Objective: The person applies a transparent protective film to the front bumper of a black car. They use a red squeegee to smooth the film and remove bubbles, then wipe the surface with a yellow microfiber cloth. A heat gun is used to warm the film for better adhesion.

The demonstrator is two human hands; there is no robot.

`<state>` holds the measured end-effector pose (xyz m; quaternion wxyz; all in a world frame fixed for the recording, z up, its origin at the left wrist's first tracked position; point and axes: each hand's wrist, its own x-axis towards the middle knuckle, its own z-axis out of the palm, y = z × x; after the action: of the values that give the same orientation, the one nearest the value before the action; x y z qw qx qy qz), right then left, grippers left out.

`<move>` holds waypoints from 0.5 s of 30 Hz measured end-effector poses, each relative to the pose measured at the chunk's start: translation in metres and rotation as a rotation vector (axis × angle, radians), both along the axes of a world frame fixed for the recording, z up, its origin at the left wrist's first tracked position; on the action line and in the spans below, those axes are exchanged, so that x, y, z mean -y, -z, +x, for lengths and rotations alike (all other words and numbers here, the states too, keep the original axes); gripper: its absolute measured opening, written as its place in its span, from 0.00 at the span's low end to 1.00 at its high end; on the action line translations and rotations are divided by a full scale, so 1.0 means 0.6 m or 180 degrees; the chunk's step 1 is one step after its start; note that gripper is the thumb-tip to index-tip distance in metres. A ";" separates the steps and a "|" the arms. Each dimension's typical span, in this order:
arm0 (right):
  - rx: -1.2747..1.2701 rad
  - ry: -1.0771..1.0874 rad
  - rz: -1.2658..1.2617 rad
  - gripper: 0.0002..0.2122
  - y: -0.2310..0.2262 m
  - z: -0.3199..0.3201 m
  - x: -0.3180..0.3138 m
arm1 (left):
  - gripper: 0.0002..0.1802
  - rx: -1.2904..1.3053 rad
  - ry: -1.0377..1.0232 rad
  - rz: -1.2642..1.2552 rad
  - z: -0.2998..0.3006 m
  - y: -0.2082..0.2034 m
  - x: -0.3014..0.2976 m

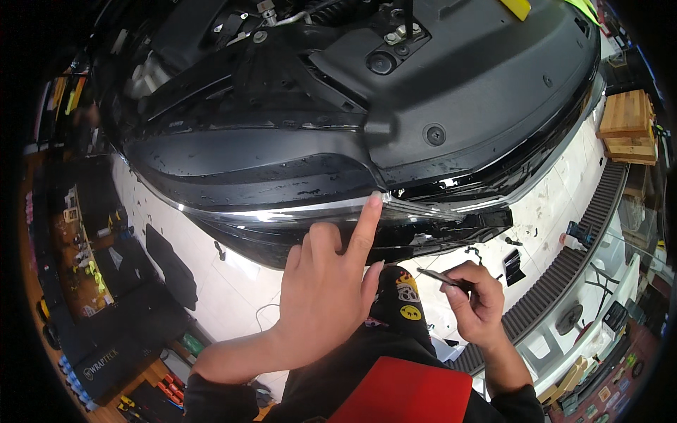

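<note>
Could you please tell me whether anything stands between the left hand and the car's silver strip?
Nothing visible does: the left hand extends to the silver strip, its index fingertip seemingly resting on it.

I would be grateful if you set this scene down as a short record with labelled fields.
Left hand: the left hand is empty, index finger extended to the pale strip along the car's edge
Right hand: the right hand holds a thin dark tool, its tip apart from the car
Workpiece: glossy black car panel, dotted with droplets
Beside it: matte black plastic cover
Floor: light tiles
Right side: stacked wooden boxes
</note>
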<state>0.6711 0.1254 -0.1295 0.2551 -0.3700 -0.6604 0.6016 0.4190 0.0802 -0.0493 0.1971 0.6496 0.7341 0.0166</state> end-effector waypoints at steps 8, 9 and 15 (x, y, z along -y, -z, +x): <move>0.0062 0.0229 0.0049 0.10 -0.014 -0.008 0.012 | 0.49 0.0238 -0.0136 0.0011 -0.017 -0.018 0.013; 0.0106 0.0315 0.0153 0.13 -0.016 -0.010 0.005 | 0.49 0.0217 -0.0106 -0.0050 -0.018 -0.018 0.015; 0.0187 0.0330 0.0389 0.19 -0.042 -0.019 -0.034 | 0.49 0.0359 -0.0027 0.0118 -0.016 0.001 0.011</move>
<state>0.6594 0.1457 -0.1041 0.2886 -0.4049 -0.6831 0.5350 0.4092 0.0736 -0.0502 0.2260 0.6480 0.7242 0.0675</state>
